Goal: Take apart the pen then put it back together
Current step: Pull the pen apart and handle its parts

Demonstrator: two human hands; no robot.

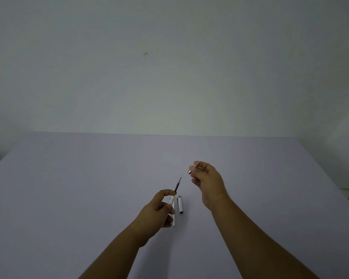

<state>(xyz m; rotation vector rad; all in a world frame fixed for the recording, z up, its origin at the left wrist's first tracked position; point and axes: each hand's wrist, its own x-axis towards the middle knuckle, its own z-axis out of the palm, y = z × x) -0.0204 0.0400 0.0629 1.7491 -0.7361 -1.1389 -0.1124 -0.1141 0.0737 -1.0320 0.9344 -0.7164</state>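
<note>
A: any branding? none readable. Left hand (156,210) grip pinches the white plastic pen barrel (171,200), dark refill (178,183) poking out, frame centre.

B: right hand (208,181) pinches a small silvery tip piece (192,168); white cap (180,204) lies on the lilac surface (69,188).

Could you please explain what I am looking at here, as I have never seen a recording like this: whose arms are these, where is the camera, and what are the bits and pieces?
There is no machine here. A person wears a wide-angle camera on the head, so this single picture looks forward and down at their own two bare arms, reaching over a pale lilac table with a plain wall behind.

The left hand holds a white pen barrel with its dark ink refill sticking out, tip pointing away from the person. The right hand pinches a small silvery piece, probably the pen's unscrewed tip, though it is too small to be sure. Between the hands, a white pen cap lies on the table. So the pen is currently in parts.
</note>
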